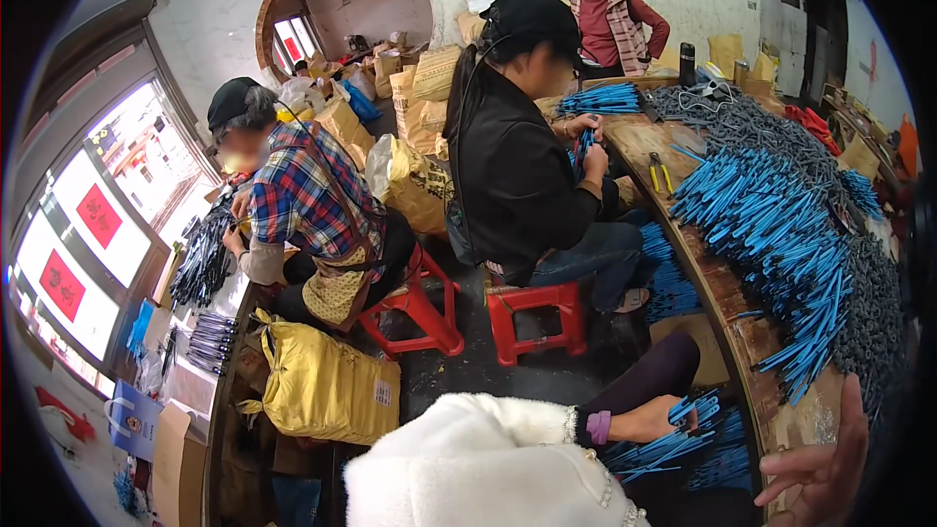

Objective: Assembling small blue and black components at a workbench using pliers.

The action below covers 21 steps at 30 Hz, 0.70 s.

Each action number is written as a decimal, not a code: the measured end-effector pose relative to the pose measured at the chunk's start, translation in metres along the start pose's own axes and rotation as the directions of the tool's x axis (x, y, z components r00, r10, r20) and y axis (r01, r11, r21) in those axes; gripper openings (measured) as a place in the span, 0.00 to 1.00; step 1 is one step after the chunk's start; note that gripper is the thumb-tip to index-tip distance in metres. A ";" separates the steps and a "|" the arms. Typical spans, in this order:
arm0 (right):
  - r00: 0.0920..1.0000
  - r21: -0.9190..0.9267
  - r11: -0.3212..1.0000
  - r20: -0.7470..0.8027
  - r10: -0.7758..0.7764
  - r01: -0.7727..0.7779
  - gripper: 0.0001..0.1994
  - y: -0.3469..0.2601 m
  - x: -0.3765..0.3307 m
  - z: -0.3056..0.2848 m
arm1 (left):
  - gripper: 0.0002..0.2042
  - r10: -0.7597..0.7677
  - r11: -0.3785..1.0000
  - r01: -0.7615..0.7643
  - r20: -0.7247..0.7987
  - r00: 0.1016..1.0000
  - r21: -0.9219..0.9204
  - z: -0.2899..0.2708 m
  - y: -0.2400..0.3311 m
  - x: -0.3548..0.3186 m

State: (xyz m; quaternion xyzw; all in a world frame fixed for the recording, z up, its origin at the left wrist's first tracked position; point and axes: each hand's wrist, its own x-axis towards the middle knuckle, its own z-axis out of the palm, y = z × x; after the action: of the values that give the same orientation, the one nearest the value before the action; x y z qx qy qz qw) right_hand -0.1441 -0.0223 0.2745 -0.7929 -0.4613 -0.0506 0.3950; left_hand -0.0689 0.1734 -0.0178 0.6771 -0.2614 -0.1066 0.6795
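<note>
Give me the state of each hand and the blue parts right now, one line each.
Left hand: shut on a bundle of blue sticks, below the table edge.
Right hand: open, fingers spread, on the wooden table edge.
Blue stick pile: heaped loose across the table.
Dark stick pile: heaped beside the blue pile.

So the wooden table [727, 293] is running up the right side, with a big heap of sticks [781, 234] lying on it. Two people are sitting on stools [532, 317] left of it, one behind the other. A sack [327, 385] is sitting on the floor in front of the leftmost person. More sticks [673, 449] are lying below the table's near edge.
</note>
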 end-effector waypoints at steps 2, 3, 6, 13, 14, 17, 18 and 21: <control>0.999 0.030 0.999 0.037 -0.039 0.038 0.43 0.002 0.002 -0.001 | 0.06 -0.002 1.000 0.002 0.005 1.000 0.003 -0.001 0.001 0.000; 0.998 0.031 0.999 0.038 -0.041 0.040 0.43 0.003 0.002 -0.003 | 0.07 -0.003 1.000 0.003 0.007 1.000 0.005 -0.001 0.001 -0.001; 0.982 0.039 0.990 0.128 -0.142 0.138 0.43 0.007 0.001 -0.011 | 0.07 -0.006 1.000 0.006 0.005 1.000 0.011 0.000 0.001 -0.001; 0.995 0.105 0.992 0.056 -0.081 0.075 0.37 -0.005 -0.006 0.000 | 0.07 -0.017 1.000 0.017 0.023 1.000 0.019 0.001 -0.004 -0.005; 0.999 0.123 0.992 0.003 -0.040 0.039 0.35 -0.012 -0.007 0.008 | 0.07 -0.038 0.999 0.037 0.018 0.999 0.030 0.001 -0.004 -0.006; 0.985 0.207 0.977 -0.152 0.079 -0.047 0.31 -0.027 -0.006 0.029 | 0.08 -0.068 0.998 0.067 0.072 0.995 0.013 0.000 0.004 -0.007; 0.973 0.248 0.967 -0.199 0.118 -0.067 0.30 -0.029 -0.009 0.031 | 0.08 -0.097 0.995 0.096 0.077 0.992 0.006 0.000 0.006 -0.006; 0.979 0.117 0.983 -0.131 0.155 -0.140 0.28 -0.038 -0.019 0.003 | 0.08 -0.070 0.997 0.067 0.118 0.991 0.030 0.012 0.002 0.003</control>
State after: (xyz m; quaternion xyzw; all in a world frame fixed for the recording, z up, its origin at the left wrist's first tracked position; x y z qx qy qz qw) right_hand -0.1853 -0.0236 0.2861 -0.7972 -0.3744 -0.0517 0.4709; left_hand -0.0727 0.1620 -0.0155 0.6870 -0.2794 -0.1665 0.6498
